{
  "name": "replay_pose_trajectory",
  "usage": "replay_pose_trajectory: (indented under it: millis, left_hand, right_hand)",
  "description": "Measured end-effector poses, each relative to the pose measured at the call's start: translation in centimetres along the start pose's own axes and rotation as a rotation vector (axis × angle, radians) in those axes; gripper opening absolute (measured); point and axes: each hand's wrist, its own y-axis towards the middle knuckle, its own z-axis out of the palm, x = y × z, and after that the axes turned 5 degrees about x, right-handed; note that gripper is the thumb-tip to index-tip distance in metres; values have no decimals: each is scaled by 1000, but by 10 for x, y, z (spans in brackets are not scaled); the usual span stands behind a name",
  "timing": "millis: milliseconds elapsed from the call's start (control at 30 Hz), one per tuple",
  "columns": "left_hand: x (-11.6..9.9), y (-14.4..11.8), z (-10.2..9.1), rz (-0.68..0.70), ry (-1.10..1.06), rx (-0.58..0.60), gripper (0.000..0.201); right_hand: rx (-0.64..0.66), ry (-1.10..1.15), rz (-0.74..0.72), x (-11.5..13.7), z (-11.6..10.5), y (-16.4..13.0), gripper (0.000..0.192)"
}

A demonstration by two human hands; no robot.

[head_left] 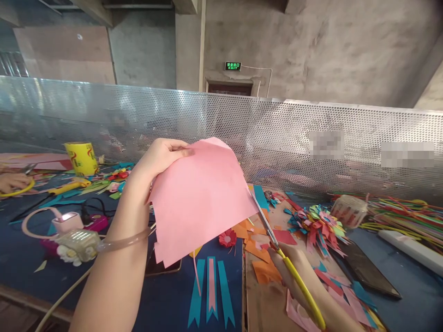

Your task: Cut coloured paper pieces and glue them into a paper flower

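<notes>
My left hand [157,159] holds up a pink paper sheet [200,198] by its upper left edge, above the table. The sheet's lower edge is cut into notches. My right hand [297,276] grips yellow-handled scissors [277,244]; their blades point up and left and meet the sheet's right edge. A clear bangle sits on my left wrist.
A blue table [166,299] is littered with paper scraps, strips [209,288] and paper flowers [316,223]. A yellow tape roll [81,157] and a pink device [65,221] lie at left, a dark phone [367,269] at right. A perforated metal screen [311,143] runs behind. Another person's hand [12,182] is at far left.
</notes>
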Motion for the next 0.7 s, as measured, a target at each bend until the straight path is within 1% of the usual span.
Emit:
replay_pose_trajectory:
  millis: [233,400,533,700]
  left_hand:
    - [-3,-2,-1,-19,1,7,31]
    - [-1,-1,1,-4,6,5,30]
    - [1,0,1,-10,21,10,31]
    - [1,2,1,-18,47,10,32]
  right_hand:
    - [5,-6,-12,-2,-1,-2,30]
    - [13,-8,-1,-7,3,-1,29]
    - [74,-17,19,-5,4,-2,29]
    - [165,-33,18,-3,2,-5,25]
